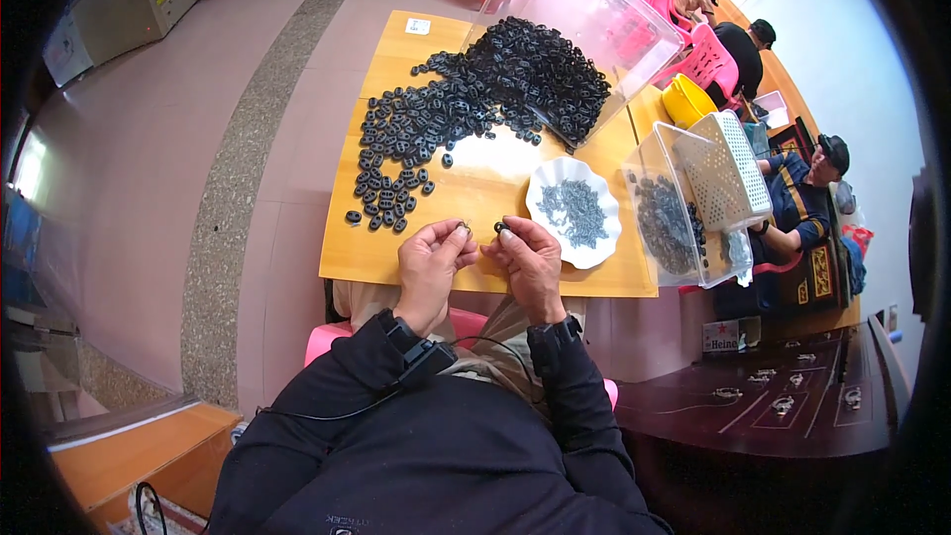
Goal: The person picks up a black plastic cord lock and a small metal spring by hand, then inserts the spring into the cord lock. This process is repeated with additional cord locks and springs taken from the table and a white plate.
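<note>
**Two hands, two tiny parts, at the near edge of a yellow-brown wooden desk (342, 260)**

From where I stand, the left hand (432, 263) pinches a small, shiny, metal-looking bit (464, 227) between thumb and forefinger; its shape is too small to tell. The right hand (532, 263) grips a small, dark, rounded piece (499, 227) in its fingertips. The hands are near each other, but apart.

Beyond them spreads a heap of black, oval, two-holed pieces (540, 79), thinning toward the left hand. Beside the right hand sits a white, scalloped-edge dish (541, 180) of fine grey slivers (575, 213).

I'd judge the dark piece light, stiff and hardly fragile, best taken by its outer sides, leaving any holes uncovered. The shiny bit looks slippery, easily dropped; a fingertip pinch at its edge suits it.
</note>
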Available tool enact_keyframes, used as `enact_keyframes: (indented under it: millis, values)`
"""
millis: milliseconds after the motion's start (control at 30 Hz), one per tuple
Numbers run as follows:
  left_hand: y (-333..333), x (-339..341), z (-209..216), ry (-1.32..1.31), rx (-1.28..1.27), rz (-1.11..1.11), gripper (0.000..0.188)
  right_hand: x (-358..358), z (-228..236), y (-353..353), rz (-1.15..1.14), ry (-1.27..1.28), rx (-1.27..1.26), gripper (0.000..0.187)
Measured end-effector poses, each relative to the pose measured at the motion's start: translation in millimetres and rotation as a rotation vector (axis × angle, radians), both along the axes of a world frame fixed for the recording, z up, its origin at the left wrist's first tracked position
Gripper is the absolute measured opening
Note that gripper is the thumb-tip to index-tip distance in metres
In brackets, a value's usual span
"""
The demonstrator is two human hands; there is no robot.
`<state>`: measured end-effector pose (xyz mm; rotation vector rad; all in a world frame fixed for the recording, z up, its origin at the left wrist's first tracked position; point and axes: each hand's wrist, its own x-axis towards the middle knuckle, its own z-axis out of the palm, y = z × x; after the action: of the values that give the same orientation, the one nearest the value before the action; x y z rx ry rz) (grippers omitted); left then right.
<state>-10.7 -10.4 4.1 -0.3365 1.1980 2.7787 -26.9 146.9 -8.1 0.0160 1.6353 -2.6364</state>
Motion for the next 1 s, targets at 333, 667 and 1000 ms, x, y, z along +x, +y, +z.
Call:
enact_keyframes:
  millis: [333,667,1000]
  values:
    - [1.8,-0.8,3.8,-0.037,-0.001,0.004,0.019,0.6,4.3,-0.3,-0.004,-0.035,0.031,0.021]
    - [2.3,-3.1,6.3,-0.102,-0.009,-0.022,0.019,-3.2,1.5,1.8,0.026,-0.037,0.065,0.019]
    - [0.0,-3.9,8.1,-0.137,0.007,-0.034,0.021,-5.0,5.8,0.7,0.021,-0.09,0.013,0.019]
